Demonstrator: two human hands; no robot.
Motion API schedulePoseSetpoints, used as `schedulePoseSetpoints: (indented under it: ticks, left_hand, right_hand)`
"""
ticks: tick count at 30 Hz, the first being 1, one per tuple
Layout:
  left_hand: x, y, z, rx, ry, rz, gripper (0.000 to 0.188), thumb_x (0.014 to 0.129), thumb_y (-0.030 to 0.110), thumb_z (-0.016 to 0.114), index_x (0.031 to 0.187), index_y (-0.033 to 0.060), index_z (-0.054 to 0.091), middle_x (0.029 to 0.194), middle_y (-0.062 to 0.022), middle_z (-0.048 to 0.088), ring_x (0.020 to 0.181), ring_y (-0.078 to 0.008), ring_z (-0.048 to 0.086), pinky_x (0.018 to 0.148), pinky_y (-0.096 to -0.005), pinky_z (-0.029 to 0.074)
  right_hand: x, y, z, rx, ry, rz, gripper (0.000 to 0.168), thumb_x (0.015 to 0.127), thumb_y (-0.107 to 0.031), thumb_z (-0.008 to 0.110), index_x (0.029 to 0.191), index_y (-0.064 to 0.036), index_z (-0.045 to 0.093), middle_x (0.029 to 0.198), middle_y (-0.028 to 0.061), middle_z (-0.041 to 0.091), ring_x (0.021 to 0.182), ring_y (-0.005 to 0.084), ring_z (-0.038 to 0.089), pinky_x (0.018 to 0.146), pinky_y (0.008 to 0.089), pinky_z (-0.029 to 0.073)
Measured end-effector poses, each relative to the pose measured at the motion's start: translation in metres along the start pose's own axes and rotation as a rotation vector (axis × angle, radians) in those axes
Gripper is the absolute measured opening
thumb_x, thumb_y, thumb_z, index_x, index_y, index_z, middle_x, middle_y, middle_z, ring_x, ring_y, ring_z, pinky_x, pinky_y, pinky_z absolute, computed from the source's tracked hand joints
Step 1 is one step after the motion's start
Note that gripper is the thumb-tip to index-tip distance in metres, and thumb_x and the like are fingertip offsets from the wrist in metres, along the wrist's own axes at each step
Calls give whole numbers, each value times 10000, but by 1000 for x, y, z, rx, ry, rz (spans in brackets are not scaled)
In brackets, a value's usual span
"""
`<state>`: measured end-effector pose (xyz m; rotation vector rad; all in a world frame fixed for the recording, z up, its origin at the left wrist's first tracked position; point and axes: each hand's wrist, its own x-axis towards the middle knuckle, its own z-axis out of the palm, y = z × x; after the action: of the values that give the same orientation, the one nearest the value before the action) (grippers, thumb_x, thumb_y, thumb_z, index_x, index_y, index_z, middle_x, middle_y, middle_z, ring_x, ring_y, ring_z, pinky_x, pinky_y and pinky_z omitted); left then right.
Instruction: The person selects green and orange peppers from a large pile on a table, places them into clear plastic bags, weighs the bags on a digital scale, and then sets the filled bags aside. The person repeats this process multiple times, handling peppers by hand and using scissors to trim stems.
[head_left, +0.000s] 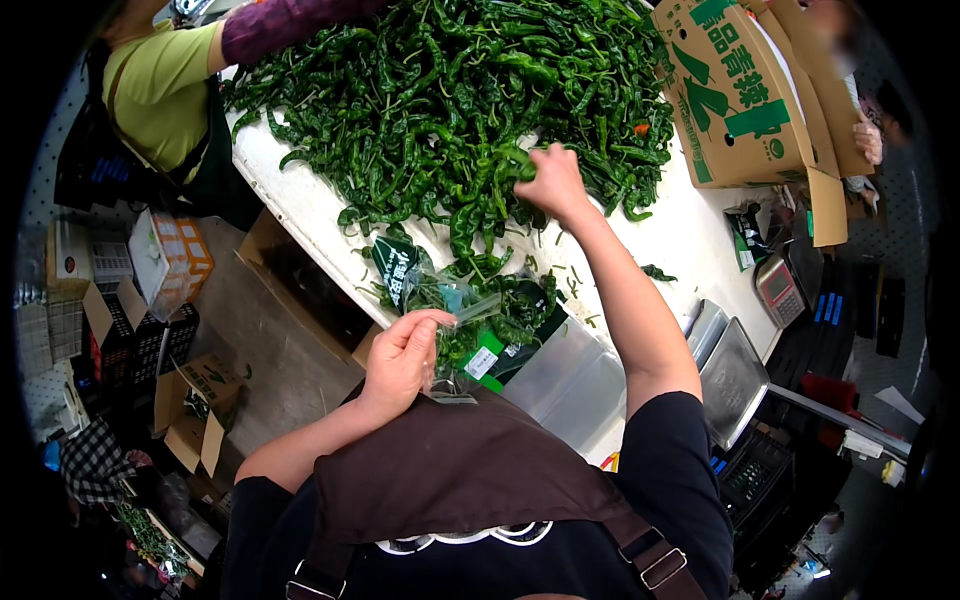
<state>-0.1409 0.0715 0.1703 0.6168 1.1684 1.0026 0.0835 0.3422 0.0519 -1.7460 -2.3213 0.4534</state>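
Observation:
A large heap of wrinkled green peppers covers the far part of the white table. My left hand pinches the rim of a clear plastic bag close to my apron. Peppers lie in or behind the bag; the clear film makes this hard to tell. My right hand reaches to the near edge of the heap, with its fingers closed around a few green peppers. Beside the bag lie printed green packages, one with a white label. Loose stems are scattered on the tabletop.
A translucent plastic bin stands right of the bag, with a metal-topped scale beyond it. A printed cardboard box and a scale with a keypad are at the right. A co-worker's sleeved arm reaches over the heap from the left.

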Motion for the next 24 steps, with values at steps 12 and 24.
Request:
schedulePoseSetpoints:
  ticks: [12, 24]
  left_hand:
    - [-8, -5, 0, 32, 4, 7, 289, 1062, 251, 479, 1143, 29, 646, 624, 57, 457, 530, -17, 383, 491, -193, 318]
    - [-18, -12, 4, 69, 9, 30, 280, 1065, 249, 465, 1141, 35, 630, 604, 45, 424, 476, -32, 363, 438, -204, 332]
  right_hand:
    - [-10, -22, 20, 162, -182, -50, 674, 679, -243, 775, 1282, -88, 514, 1158, 236, 555, 1073, 394, 599, 958, 464, 476]
    - [-39, 27, 42, 650, -61, 152, 715, 720, -190, 782, 1373, -87, 509, 1151, 133, 626, 1013, 257, 628, 905, 342, 499]
